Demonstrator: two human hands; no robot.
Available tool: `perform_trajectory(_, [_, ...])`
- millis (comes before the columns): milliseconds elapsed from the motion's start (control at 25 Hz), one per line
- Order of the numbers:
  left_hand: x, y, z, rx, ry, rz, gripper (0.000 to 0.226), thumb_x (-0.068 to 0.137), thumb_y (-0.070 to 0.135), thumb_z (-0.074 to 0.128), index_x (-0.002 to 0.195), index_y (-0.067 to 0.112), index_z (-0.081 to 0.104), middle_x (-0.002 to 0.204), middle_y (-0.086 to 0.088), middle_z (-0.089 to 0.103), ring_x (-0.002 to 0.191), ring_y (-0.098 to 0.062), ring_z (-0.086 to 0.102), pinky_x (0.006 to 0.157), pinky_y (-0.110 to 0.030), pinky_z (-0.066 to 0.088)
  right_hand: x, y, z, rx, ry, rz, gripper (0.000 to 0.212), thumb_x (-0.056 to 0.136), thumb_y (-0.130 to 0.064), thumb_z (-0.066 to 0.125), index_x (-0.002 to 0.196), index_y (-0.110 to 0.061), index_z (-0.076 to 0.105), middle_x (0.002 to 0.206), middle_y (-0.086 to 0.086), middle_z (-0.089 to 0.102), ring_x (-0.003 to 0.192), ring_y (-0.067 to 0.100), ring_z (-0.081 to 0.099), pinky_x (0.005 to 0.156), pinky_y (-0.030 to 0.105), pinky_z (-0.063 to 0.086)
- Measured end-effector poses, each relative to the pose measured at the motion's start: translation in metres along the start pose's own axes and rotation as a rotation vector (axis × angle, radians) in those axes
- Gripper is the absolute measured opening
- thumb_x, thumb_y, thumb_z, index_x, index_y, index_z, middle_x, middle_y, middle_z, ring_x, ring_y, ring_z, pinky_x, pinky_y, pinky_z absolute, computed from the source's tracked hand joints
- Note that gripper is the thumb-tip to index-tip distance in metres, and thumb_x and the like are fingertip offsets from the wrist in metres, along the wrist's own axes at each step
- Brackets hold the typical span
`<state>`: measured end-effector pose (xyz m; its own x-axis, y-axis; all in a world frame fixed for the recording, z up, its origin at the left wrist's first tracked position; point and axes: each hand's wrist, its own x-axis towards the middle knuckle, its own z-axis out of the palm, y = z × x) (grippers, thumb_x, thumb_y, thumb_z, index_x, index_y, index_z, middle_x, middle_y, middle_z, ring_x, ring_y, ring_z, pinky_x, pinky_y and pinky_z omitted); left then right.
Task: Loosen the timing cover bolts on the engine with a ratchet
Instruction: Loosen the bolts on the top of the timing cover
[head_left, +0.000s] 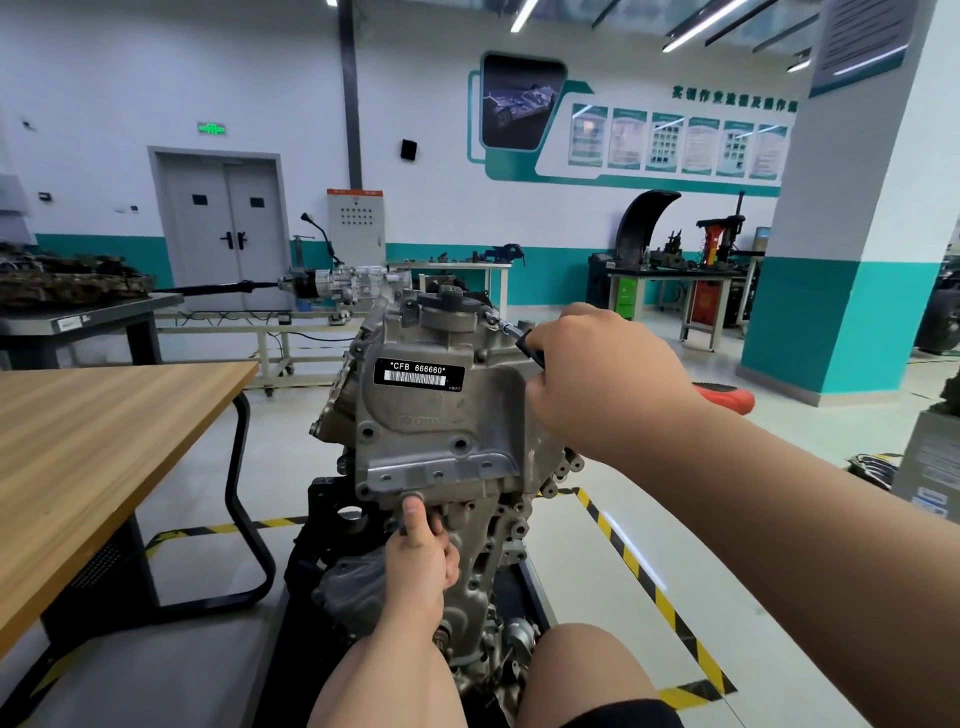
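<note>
A grey aluminium engine (441, 441) stands upright on a dark stand in front of me, its timing cover (426, 415) carrying a black label that reads CFB 666660. My right hand (597, 374) is closed around a ratchet (724, 396) with a red and black handle. The ratchet's metal tip (501, 325) reaches a bolt at the cover's upper right corner. My left hand (421, 551) grips the lower edge of the cover, thumb pressed up against its bottom flange. Several bolt holes show along the flange.
A wooden-topped table (104, 441) with black legs stands at my left. Yellow and black tape (644, 571) marks the floor around the engine. My knees (587, 670) are at the bottom. Workbenches with parts line the back, and a teal and white pillar (852, 260) rises at right.
</note>
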<state>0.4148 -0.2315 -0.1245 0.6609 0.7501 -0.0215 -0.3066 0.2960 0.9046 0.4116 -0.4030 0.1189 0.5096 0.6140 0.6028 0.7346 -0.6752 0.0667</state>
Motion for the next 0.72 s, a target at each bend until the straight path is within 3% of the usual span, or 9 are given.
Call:
perform_trajectory(120, [-0.001,0.002,0.001,0.003,0.003,-0.007,0.067,0.065,0.078,0.042,0.071,0.011,0.04,0.044,0.005,0.028,0.032,-0.01,0.026,0.036,-0.017,0.016,-0.003,0.006,0.003,-0.016,-0.013,-0.014,0.026,0.089,-0.023,0.048,0.111,-0.022,0.063,0.103,0.001,0.051,0.083,0.026,0.058,0.063,0.033,0.048])
perform_trajectory(360, [-0.001,0.001,0.0,0.025,0.001,0.0,0.069,0.066,0.08,0.04,0.071,0.012,0.04,0.045,0.004,0.027,0.034,-0.01,0.024,0.037,-0.019,0.016,-0.003,0.012,0.003,-0.02,0.037,-0.059,0.027,0.087,-0.026,0.048,0.109,-0.026,0.065,0.098,-0.003,0.052,0.081,0.024,0.056,0.058,0.028,0.039])
perform_trajectory(720, [0.001,0.0,-0.001,0.046,-0.003,0.011,0.07,0.066,0.081,0.04,0.071,0.011,0.04,0.042,0.004,0.03,0.032,-0.011,0.025,0.036,-0.019,0.017,0.001,0.005,-0.003,-0.02,0.001,-0.025,0.026,0.087,-0.023,0.049,0.106,-0.021,0.066,0.099,0.002,0.054,0.085,0.027,0.057,0.069,0.035,0.051])
